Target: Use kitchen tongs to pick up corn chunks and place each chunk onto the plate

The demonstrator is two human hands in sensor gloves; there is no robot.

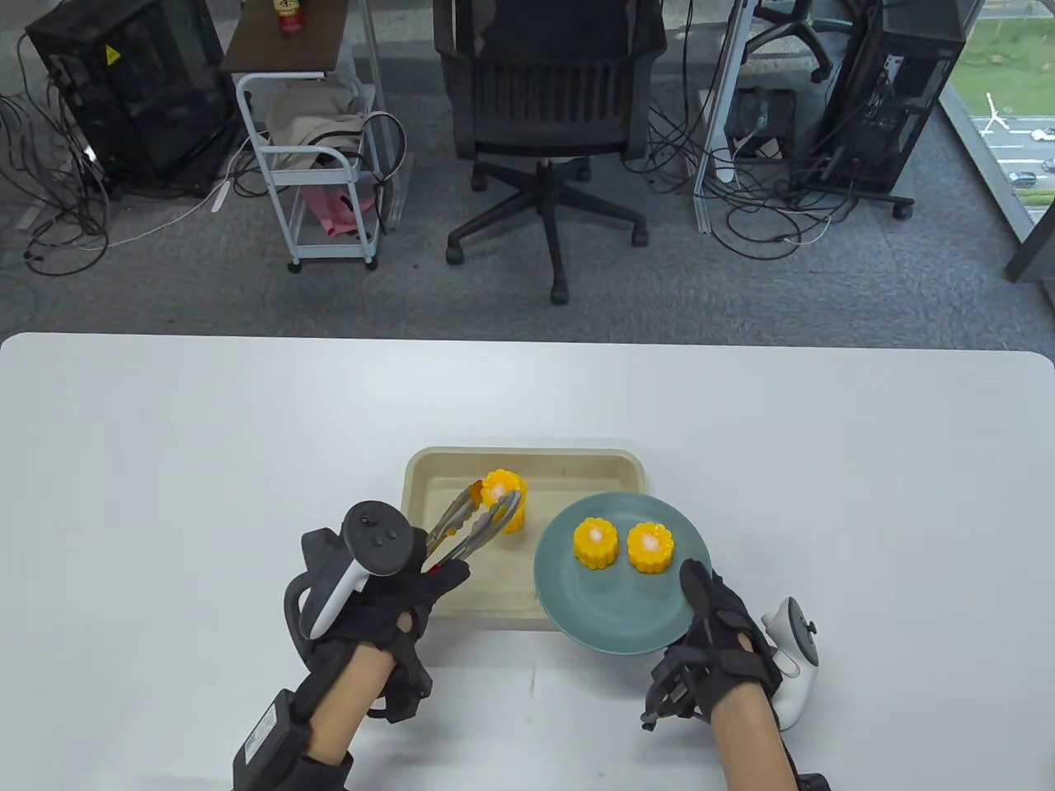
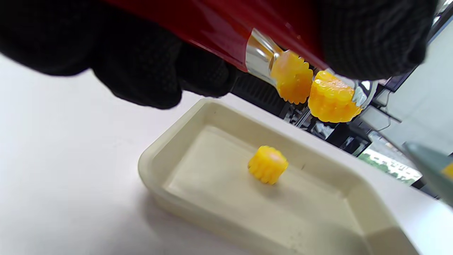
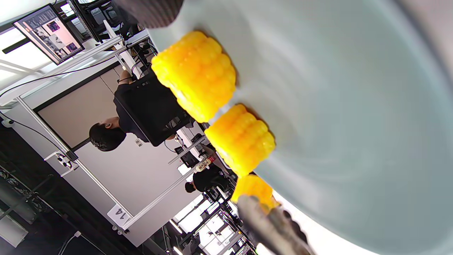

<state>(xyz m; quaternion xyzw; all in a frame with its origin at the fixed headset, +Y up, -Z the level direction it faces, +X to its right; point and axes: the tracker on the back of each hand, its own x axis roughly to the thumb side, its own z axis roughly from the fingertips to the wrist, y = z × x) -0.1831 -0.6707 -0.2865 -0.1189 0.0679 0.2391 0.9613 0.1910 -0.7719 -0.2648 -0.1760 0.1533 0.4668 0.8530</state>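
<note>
Gripping the tongs (image 1: 474, 527) in my left hand (image 1: 371, 593), I pinch a ridged yellow chunk (image 1: 504, 494) above the tray (image 1: 429, 486); my right hand (image 1: 721, 634) holds the plate (image 1: 577, 610) with two chunks.

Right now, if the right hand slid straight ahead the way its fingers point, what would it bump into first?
The right hand already touches the plate at its near rim. Going straight on, its fingers would probably meet the right-hand corn chunk first, though the fingers' height above the plate is unclear.
</note>
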